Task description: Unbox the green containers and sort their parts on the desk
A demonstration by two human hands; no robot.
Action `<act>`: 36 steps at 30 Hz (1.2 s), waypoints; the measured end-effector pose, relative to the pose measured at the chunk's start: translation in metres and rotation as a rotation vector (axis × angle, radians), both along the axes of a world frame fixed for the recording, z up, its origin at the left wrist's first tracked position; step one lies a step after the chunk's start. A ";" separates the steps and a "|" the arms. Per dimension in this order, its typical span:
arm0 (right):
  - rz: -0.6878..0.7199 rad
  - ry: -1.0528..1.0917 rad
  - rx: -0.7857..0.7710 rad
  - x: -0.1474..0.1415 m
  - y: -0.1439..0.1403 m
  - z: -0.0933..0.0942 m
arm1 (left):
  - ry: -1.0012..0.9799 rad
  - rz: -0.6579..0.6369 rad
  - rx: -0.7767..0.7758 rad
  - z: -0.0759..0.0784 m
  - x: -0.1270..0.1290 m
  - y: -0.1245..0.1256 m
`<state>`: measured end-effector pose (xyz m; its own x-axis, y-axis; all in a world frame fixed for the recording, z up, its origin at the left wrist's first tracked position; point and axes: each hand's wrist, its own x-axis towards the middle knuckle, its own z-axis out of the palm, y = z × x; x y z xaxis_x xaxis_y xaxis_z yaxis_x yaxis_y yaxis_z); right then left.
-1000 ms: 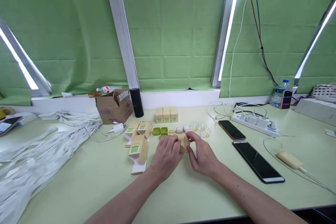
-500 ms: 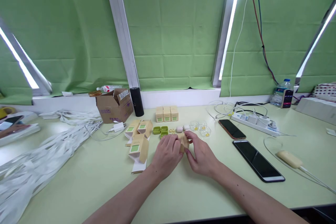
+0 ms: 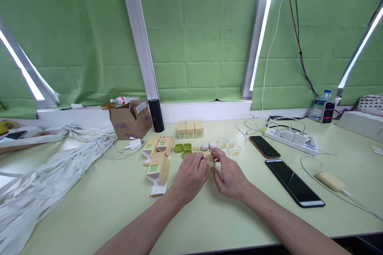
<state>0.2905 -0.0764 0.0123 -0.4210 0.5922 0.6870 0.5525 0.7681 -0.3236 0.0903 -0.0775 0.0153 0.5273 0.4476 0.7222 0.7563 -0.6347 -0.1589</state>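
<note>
Gripping a small tan box, tilted corner-up, between both hands.

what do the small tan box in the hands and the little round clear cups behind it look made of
Small tan box, held by both hands: likely matte kraft cardboard, judging by its dull brown surface and folded flaps. Little round clear cups: probably glossy transparent plastic; the table shows through them.

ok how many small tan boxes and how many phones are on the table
Tan boxes standing in a row: 3
Tan boxes lying open: 3
Tan box in both hands: 1
Phones lying flat: 2
Total: 9
</note>
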 end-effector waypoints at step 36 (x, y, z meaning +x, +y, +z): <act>-0.153 0.567 -0.180 0.015 0.029 0.005 | -0.392 -0.027 -0.572 0.002 -0.002 -0.002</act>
